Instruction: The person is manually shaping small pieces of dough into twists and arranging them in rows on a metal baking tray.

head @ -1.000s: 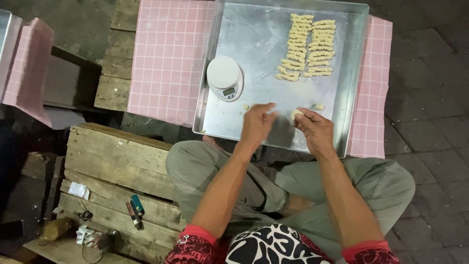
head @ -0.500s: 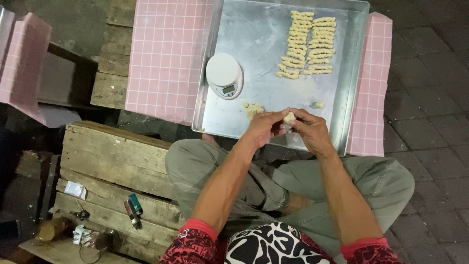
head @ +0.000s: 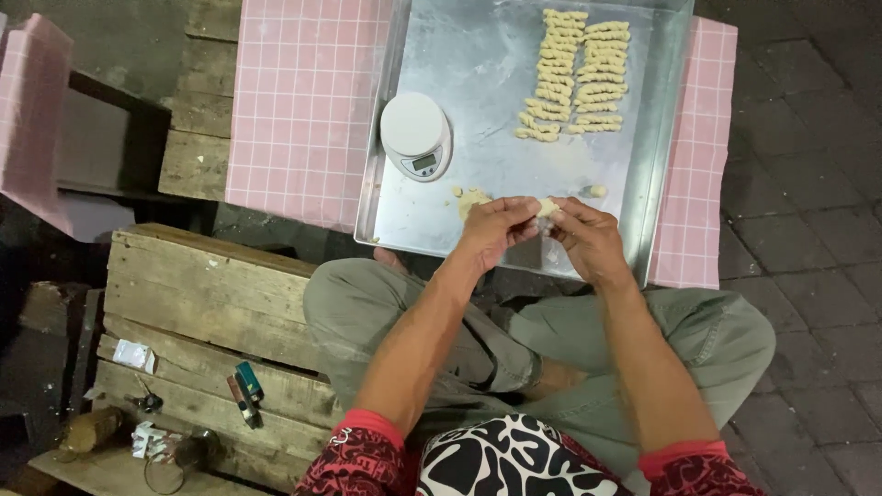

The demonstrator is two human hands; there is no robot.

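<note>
Both hands meet above the near edge of the metal tray [head: 478, 55]: the left hand [head: 496, 230] and right hand [head: 588, 241] pinch a small dough piece [head: 548, 208] between their fingertips. On the tray, a white scale [head: 416, 135] sits left; rows of twisted dough pieces [head: 574, 73] lie at the far end.

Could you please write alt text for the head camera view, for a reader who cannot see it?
Seen from above, a seated person's left hand and right hand pinch a small piece of dough over a metal tray. The tray holds a white kitchen scale and two rows of twisted dough pieces, and rests on a pink checked cloth.
</note>
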